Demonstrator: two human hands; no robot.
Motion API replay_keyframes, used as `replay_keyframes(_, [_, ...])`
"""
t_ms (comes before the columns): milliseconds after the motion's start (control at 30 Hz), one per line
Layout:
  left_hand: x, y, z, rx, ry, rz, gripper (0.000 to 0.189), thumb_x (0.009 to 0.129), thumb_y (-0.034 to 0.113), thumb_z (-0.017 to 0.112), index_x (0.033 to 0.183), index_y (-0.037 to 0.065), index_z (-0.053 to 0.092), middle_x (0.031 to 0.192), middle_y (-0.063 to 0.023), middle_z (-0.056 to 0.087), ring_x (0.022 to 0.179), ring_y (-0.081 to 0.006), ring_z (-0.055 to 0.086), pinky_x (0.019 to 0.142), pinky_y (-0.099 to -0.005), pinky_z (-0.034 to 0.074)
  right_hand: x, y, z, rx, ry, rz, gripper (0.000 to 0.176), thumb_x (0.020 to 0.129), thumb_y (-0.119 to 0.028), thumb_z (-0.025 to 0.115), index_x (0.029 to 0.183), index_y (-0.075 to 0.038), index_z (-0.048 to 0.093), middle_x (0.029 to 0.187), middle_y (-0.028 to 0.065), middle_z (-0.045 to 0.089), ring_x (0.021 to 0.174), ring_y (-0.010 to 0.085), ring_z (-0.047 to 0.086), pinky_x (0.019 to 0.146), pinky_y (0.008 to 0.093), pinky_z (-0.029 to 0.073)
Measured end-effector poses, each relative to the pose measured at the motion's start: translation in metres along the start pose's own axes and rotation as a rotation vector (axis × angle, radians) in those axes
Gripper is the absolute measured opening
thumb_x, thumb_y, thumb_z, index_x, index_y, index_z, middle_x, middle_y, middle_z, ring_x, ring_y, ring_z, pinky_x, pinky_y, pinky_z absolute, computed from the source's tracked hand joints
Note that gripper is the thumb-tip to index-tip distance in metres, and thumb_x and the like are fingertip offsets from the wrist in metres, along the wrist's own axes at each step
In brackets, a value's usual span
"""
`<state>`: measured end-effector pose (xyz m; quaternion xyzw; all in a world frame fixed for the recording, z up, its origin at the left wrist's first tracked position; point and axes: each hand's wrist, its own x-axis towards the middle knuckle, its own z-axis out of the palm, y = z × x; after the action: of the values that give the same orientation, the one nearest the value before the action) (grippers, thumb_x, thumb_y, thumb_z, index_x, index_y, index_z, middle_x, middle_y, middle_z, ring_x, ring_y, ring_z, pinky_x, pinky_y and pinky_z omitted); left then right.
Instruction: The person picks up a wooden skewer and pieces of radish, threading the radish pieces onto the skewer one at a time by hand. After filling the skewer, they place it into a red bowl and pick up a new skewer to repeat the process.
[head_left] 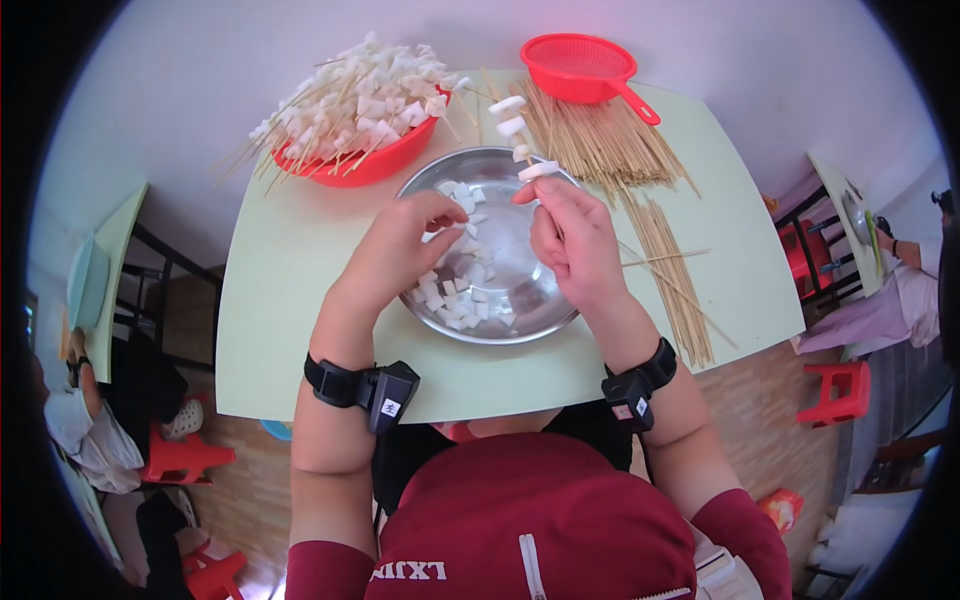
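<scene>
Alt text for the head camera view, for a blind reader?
A person's right hand holds a skewer of white chunks over a steel bowl of more, where the left hand reaches. Behind on the green table: a red basket of filled skewers, bare sticks, a red strainer.

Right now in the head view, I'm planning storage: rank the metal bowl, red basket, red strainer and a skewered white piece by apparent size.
1. metal bowl
2. red basket
3. red strainer
4. white piece on the skewer
Basket versus strainer unsure: the basket is half hidden.
</scene>
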<state>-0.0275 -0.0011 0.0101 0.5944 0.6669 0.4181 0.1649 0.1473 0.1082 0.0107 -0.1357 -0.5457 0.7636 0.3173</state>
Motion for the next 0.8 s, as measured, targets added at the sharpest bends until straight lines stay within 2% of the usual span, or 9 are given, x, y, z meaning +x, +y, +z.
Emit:
replay_keyframes(67, [0.001, -0.004, 0.005, 0.123, -0.060, -0.044, 0.019, 0.076, 0.002, 0.065, 0.095, 0.000, 0.063, 0.093, -0.0116, 0.063, 0.089, -0.0249, 0.060, 0.079, -0.0337, 0.048, 0.000, 0.001, 0.000, 0.000, -0.004, -0.007, 0.027, 0.097, -0.022, 0.042, 0.092, -0.001, 0.060, 0.046, -0.0057, 0.034, 0.037, 0.0023, 0.024, 0.036, 0.0194, 0.019])
replay_keyframes(200, [0.009, -0.016, 0.007, 0.358, -0.017, 0.074, 0.024, 0.074, 0.000, 0.062, 0.098, 0.000, 0.062, 0.099, -0.0141, 0.062, 0.092, -0.0300, 0.059, 0.081, -0.0357, 0.048, 0.000, -0.001, -0.001, 0.002, -0.003, -0.024, 0.027, 0.097, -0.022, 0.042, 0.091, -0.002, 0.060, 0.046, -0.0060, 0.034, 0.037, 0.0021, 0.024, 0.036, 0.0189, 0.019])
replay_keyframes(267, [0.021, -0.017, 0.004, 0.428, -0.121, 0.107, 0.033, 0.071, -0.002, 0.061, 0.104, 0.000, 0.060, 0.107, -0.0168, 0.059, 0.099, -0.0337, 0.056, 0.085, -0.0381, 0.046, 0.000, -0.001, 0.000, 0.019, -0.003, -0.016, 0.027, 0.097, -0.022, 0.043, 0.091, -0.002, 0.060, 0.046, -0.0061, 0.034, 0.037, 0.0020, 0.024, 0.036, 0.0188, 0.019])
replay_keyframes(500, [0.062, -0.048, 0.030, 0.540, -0.102, 0.323, 0.033, 0.068, 0.000, 0.060, 0.101, 0.002, 0.060, 0.099, -0.0169, 0.056, 0.096, -0.0346, 0.054, 0.085, -0.0406, 0.044, -0.001, 0.001, 0.003, 0.023, 0.020, -0.029, 0.026, 0.096, -0.021, 0.045, 0.089, -0.002, 0.060, 0.046, -0.0058, 0.035, 0.037, 0.0022, 0.025, 0.035, 0.0197, 0.018])
replay_keyframes(567, [0.057, -0.035, 0.029, 0.423, -0.200, 0.167, 0.031, 0.068, 0.001, 0.059, 0.099, 0.002, 0.060, 0.096, -0.0163, 0.054, 0.093, -0.0351, 0.054, 0.082, -0.0409, 0.044, -0.001, -0.001, 0.004, 0.039, 0.019, -0.040, 0.026, 0.096, -0.021, 0.045, 0.089, -0.002, 0.060, 0.047, -0.0060, 0.035, 0.037, 0.0019, 0.025, 0.036, 0.0196, 0.018])
replay_keyframes(633, [0.055, -0.021, 0.028, 0.389, -0.220, 0.151, 0.028, 0.070, 0.001, 0.059, 0.098, 0.003, 0.060, 0.095, -0.0164, 0.054, 0.090, -0.0343, 0.055, 0.079, -0.0394, 0.044, -0.001, -0.002, 0.002, 0.073, 0.001, -0.038, 0.025, 0.096, -0.021, 0.046, 0.089, -0.002, 0.060, 0.047, -0.0063, 0.036, 0.037, 0.0017, 0.025, 0.036, 0.0195, 0.017])
replay_keyframes(700, [0.051, -0.007, 0.026, 0.264, -0.332, -0.110, 0.023, 0.070, 0.002, 0.060, 0.094, 0.002, 0.060, 0.091, -0.0151, 0.054, 0.086, -0.0311, 0.056, 0.075, -0.0375, 0.046, -0.001, 0.000, 0.003, 0.077, -0.005, -0.033, 0.025, 0.096, -0.021, 0.046, 0.089, -0.002, 0.060, 0.047, -0.0065, 0.036, 0.037, 0.0015, 0.025, 0.036, 0.0195, 0.017])
replay_keyframes(733, [0.048, -0.007, 0.026, 0.266, -0.328, -0.122, 0.023, 0.070, 0.002, 0.060, 0.094, 0.002, 0.060, 0.091, -0.0151, 0.054, 0.086, -0.0311, 0.056, 0.075, -0.0375, 0.046, -0.001, 0.000, 0.004, 0.081, -0.014, -0.025, 0.025, 0.096, -0.021, 0.046, 0.089, -0.002, 0.060, 0.047, -0.0065, 0.036, 0.037, 0.0015, 0.025, 0.036, 0.0195, 0.017])
replay_keyframes(800, [0.039, -0.008, 0.023, 0.217, -0.345, 0.050, 0.021, 0.069, 0.002, 0.063, 0.090, 0.002, 0.059, 0.088, -0.0136, 0.053, 0.081, -0.0273, 0.057, 0.070, -0.0356, 0.047, -0.002, -0.001, 0.004, 0.093, 0.008, -0.013, 0.026, 0.095, -0.024, 0.048, 0.085, -0.003, 0.061, 0.049, -0.0068, 0.038, 0.041, 0.0012, 0.029, 0.039, 0.0185, 0.021])
